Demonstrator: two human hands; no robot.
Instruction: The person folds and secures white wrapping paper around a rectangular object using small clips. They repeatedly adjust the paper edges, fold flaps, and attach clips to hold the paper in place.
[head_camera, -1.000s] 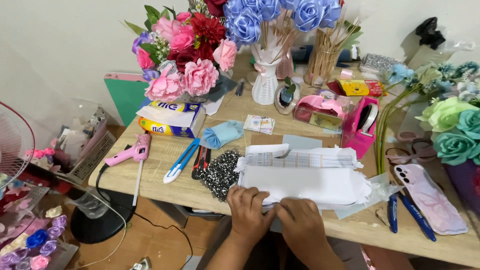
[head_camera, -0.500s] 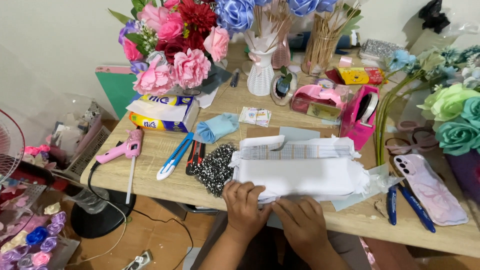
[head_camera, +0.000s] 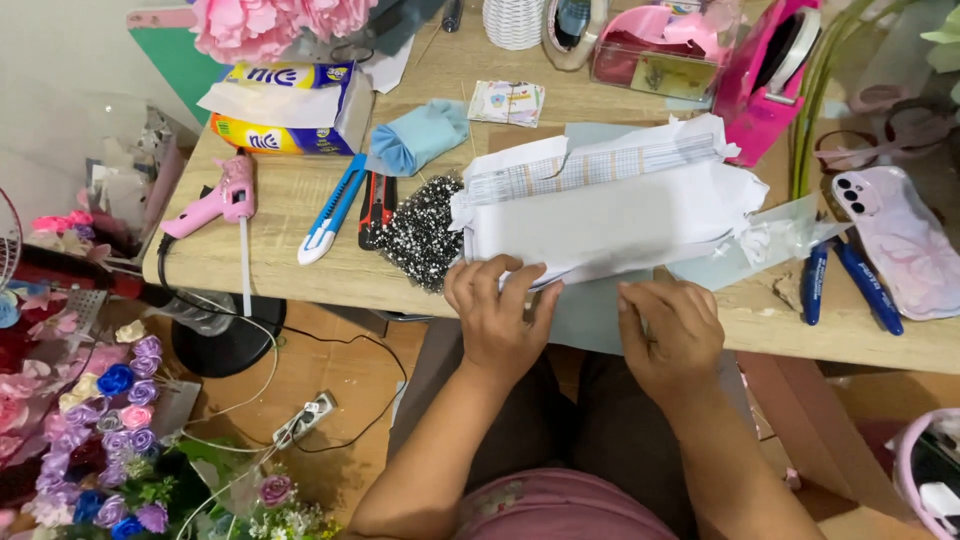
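Note:
My left hand (head_camera: 497, 308) grips the near left edge of a stack of white paper sheets (head_camera: 610, 215) lying on the wooden table (head_camera: 300, 275). A pale blue-grey sheet (head_camera: 585, 310) hangs from under the stack over the table's front edge. My right hand (head_camera: 668, 335) pinches that sheet's lower right side, fingers curled. A black-and-white speckled piece (head_camera: 420, 232) lies just left of the stack, touching it.
Left of the stack lie a red cutter (head_camera: 376, 208), a blue cutter (head_camera: 332, 208) and a pink glue gun (head_camera: 218, 200). A tissue box (head_camera: 290, 110), a pink tape dispenser (head_camera: 768, 60), a phone (head_camera: 900, 255) and two blue pens (head_camera: 845, 285) sit around. Artificial flowers (head_camera: 90, 440) cover the floor at left.
The view has dropped and moved closer to the table's front edge. My hands have drawn back towards me, pulling the pale sheet over the edge.

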